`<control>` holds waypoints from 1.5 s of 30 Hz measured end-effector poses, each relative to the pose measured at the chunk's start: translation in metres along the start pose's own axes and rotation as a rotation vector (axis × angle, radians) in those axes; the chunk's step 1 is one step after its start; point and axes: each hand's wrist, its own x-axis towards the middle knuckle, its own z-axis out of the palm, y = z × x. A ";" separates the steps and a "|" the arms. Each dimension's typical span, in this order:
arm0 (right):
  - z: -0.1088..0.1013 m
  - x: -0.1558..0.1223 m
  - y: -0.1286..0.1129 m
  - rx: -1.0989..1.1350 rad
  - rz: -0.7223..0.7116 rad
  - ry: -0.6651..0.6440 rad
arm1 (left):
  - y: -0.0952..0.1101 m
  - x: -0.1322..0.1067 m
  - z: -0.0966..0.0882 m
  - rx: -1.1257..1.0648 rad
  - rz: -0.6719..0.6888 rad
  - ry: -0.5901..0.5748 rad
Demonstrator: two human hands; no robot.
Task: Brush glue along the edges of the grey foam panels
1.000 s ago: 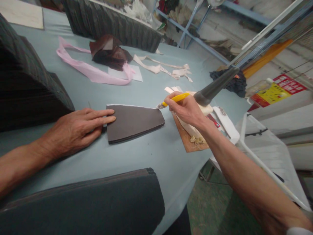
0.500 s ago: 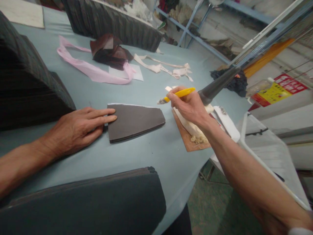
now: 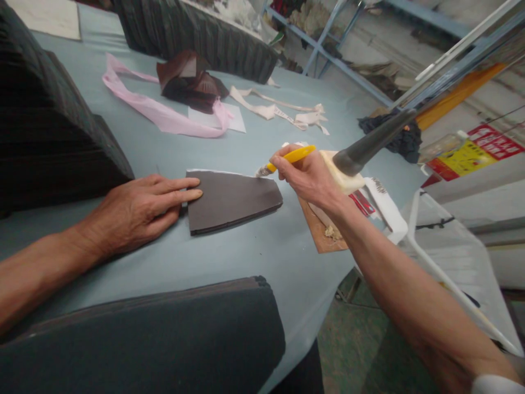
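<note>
A thin stack of dark, fan-shaped fabric pieces (image 3: 232, 200) lies on the pale blue table (image 3: 229, 262). My left hand (image 3: 143, 210) rests flat beside it, fingers stretched out, their tips pressing the stack's left edge. My right hand (image 3: 309, 178) is closed on a yellow-handled brush (image 3: 287, 158). The brush tip hovers just over the stack's far right edge.
A brown board (image 3: 324, 238) with a white block (image 3: 340, 172) and a dark handle (image 3: 371, 142) sits right of my hand. Tall dark fabric stacks stand at left (image 3: 45, 131), front (image 3: 151, 339) and back (image 3: 197, 38). Pink ribbon (image 3: 164, 116), cream strips (image 3: 283, 112) lie beyond.
My right hand lifted the brush off the stack's right corner, then brought it back left over the far edge. My left hand stayed put.
</note>
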 end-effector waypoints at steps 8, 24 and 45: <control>0.017 0.009 -0.005 0.022 -0.029 -0.049 | -0.007 0.000 0.005 0.003 0.010 0.028; 0.042 -0.047 -0.082 0.398 -0.127 -0.218 | 0.007 0.006 -0.005 -0.042 -0.055 -0.037; 0.051 -0.053 -0.078 0.378 -0.131 -0.313 | 0.007 0.007 -0.003 -0.009 -0.009 -0.021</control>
